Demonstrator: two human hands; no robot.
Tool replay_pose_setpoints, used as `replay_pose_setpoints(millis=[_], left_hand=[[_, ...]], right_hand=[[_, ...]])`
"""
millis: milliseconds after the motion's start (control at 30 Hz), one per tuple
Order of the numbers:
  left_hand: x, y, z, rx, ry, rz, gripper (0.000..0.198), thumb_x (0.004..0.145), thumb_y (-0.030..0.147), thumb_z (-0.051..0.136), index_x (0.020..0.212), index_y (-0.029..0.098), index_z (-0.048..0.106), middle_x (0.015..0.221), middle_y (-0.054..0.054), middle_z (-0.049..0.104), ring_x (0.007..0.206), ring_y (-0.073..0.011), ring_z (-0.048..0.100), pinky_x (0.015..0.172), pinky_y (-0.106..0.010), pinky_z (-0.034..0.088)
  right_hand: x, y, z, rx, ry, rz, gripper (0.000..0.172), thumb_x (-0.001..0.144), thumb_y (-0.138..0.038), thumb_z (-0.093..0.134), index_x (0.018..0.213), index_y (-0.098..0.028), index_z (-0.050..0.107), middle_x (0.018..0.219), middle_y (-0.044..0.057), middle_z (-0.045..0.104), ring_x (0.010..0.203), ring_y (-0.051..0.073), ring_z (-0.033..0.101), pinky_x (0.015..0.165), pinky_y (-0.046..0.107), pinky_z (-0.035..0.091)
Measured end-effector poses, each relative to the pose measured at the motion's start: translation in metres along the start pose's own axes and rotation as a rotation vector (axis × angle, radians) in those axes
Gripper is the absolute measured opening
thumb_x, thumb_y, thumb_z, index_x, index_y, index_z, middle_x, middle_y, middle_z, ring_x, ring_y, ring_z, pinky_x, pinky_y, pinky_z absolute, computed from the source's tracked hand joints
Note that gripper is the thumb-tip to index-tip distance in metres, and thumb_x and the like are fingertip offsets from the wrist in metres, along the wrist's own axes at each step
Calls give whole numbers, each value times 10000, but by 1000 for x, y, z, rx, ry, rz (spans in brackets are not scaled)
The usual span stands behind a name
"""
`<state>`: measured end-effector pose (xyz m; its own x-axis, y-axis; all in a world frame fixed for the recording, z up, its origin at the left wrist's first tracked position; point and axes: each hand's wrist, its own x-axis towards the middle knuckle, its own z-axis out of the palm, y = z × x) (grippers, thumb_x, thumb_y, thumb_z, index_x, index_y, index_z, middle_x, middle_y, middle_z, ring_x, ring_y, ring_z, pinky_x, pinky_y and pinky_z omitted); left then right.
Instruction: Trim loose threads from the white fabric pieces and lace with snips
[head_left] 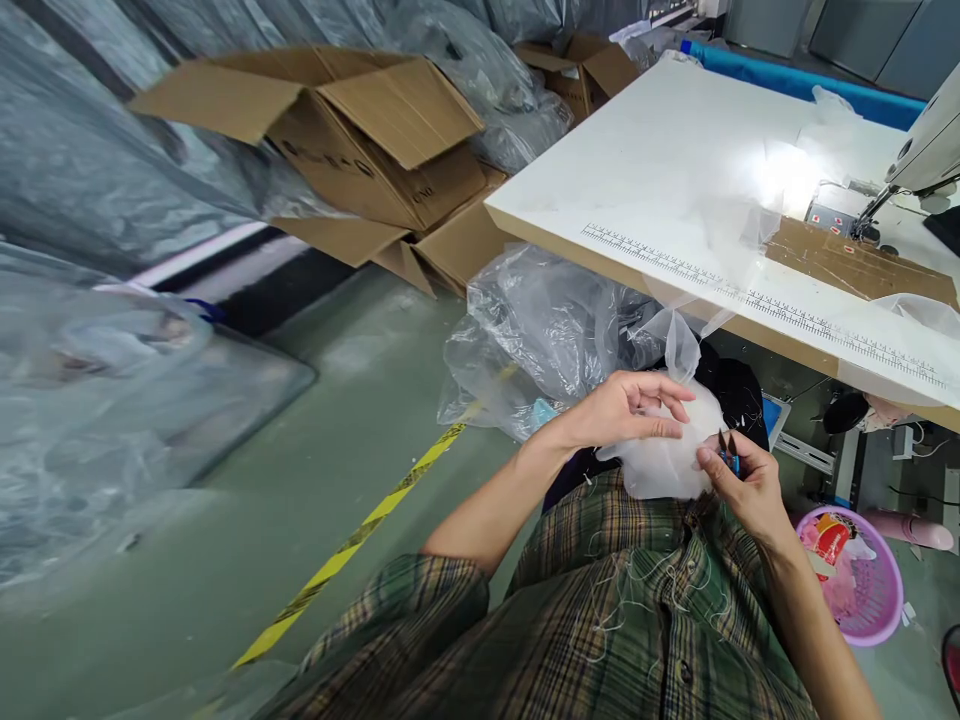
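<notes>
A piece of sheer white fabric (667,465) lies bunched over my lap, with a loose strip rising toward the table edge. My left hand (626,408) is over the fabric's left side, its thumb and curved fingers apart. In my right hand (750,480) is a small pair of thread snips (729,455) with dark blades and a blue handle. The right thumb and finger also pinch the fabric's right edge; part of the snips is hidden by the fingers.
A white sewing table (637,165) with a printed ruler and a sewing machine (922,140) stands ahead. Cardboard boxes (375,150) and clear plastic bags (547,310) are at left. A pink basket (889,590) sits on the floor at right. Loose threads cling to my shirt.
</notes>
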<state>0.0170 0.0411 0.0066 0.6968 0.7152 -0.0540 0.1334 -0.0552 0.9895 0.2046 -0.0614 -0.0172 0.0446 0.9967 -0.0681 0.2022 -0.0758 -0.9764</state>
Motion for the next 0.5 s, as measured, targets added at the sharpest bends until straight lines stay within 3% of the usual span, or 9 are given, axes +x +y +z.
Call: replay_pose_setpoints(millis=[67,133,200,267,367,500], left_hand=[[6,-8,0,157,185,50,377,786,259,761,1140,163,676,1044,-88,736,787,-135,658,771,-298,537],[9,-19,6,384,353,154,285,847,261,702,1121,188,684,1157,-98,704,957,-188,656,909,-384,508],[8,-30,16,584,413,311,233,900,301,637,1100,194,689,1202,-108,681,1087,-239,624,967,-442,470],[3,-42,31,683,400,494,307,911,392,613,1113,170,673,1182,-130,678,1092,-260,623,933,-443,479],[-4,-59,52,801,404,570,487,872,480,611,1218,137,606,1211,-169,649,1084,-295,613,937,-481,462],[1,-80,63,899,324,450,582,830,466,628,1283,108,555,1261,-198,608,1126,-323,579,976,-500,433]], right_hand=[[-2,10,-3,-40,78,63,367,829,-516,615,683,-180,625,595,-18,515,521,112,411,499,250,366],[-4,23,-6,-142,224,66,356,808,-525,618,743,-175,649,664,9,570,582,140,474,545,270,405],[-4,32,-7,-275,428,14,351,774,-514,647,849,-172,671,800,51,628,702,180,541,637,309,456],[-4,36,-4,-365,578,-61,340,778,-484,655,919,-175,666,896,72,641,782,196,559,714,334,470],[5,35,5,-311,528,-85,275,856,-466,585,862,-194,632,809,30,618,719,170,545,687,306,464],[32,47,15,-161,364,67,393,899,-567,466,757,-212,555,650,-13,552,594,158,495,565,286,426]])
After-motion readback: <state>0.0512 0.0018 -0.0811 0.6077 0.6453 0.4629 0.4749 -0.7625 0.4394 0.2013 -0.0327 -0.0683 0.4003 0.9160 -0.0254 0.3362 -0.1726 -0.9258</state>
